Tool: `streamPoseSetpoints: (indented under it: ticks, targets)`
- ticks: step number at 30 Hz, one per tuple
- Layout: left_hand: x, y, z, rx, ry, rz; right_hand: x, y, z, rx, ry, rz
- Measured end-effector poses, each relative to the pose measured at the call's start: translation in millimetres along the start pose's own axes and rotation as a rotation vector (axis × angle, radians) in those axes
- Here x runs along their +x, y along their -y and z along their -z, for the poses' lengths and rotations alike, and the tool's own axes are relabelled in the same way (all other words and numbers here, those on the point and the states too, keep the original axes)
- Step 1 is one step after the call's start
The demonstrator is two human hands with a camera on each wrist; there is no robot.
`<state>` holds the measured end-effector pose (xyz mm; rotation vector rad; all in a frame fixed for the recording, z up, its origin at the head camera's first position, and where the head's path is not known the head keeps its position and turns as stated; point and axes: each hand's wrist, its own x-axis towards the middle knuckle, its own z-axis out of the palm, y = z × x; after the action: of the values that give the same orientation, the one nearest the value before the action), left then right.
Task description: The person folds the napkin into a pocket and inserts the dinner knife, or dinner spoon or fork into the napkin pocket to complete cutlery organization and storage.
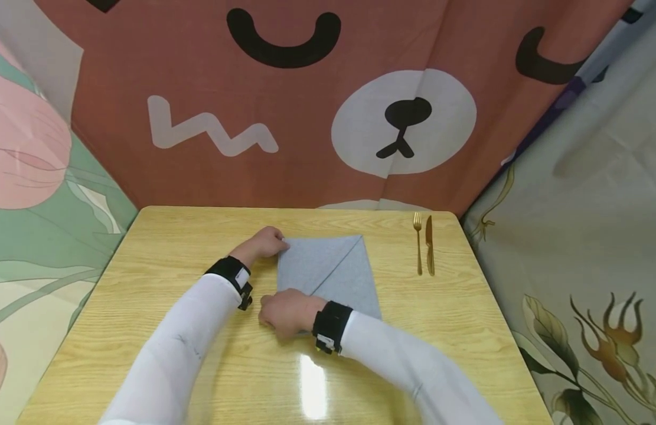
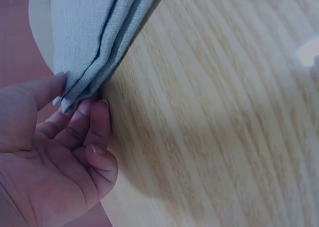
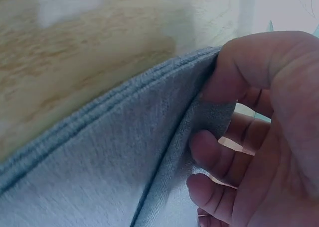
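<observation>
Pinching grey cloth (image 1: 328, 264), left grip (image 1: 265, 242) and right grip (image 1: 290, 311) hold stacked edges (image 2: 110, 44) only wrist views show.

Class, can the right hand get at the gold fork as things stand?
Probably yes, after letting go: the right hand pinches the folded grey napkin near one corner, but nothing upright stands between it and the gold fork.

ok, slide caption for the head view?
Left hand and right hand pinch a folded cloth; fork and knife lie to its right.

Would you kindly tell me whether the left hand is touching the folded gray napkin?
Touching: the left wrist view shows the left hand pinching the folded gray napkin at its corner.
</observation>
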<state>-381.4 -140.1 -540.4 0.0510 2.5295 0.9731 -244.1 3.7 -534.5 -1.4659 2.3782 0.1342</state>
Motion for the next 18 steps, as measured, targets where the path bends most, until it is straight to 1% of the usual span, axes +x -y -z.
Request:
streamPoseSetpoints:
  ticks: [3,8,11,13,18]
  targets:
    - [-1.7,2.2,0.5,-0.009,-0.009,-0.024,1,-2,3,0.046,0.016,0.002]
    - [2.6,5.7,-1.3,-0.038,-0.029,-0.046,2,-4,8,0.156,0.041,0.007]
    - [3.7,6.2,-1.6,-0.059,-0.039,-0.042,4,-4,10,0.198,0.054,0.006]
    - [3.3,5.9,-1.3,-0.071,-0.043,-0.036,5,-4,11,0.205,0.065,-0.003]
    - [2.1,5.6,-0.4,-0.115,-0.029,-0.017,7,-2,12,0.151,0.055,-0.011]
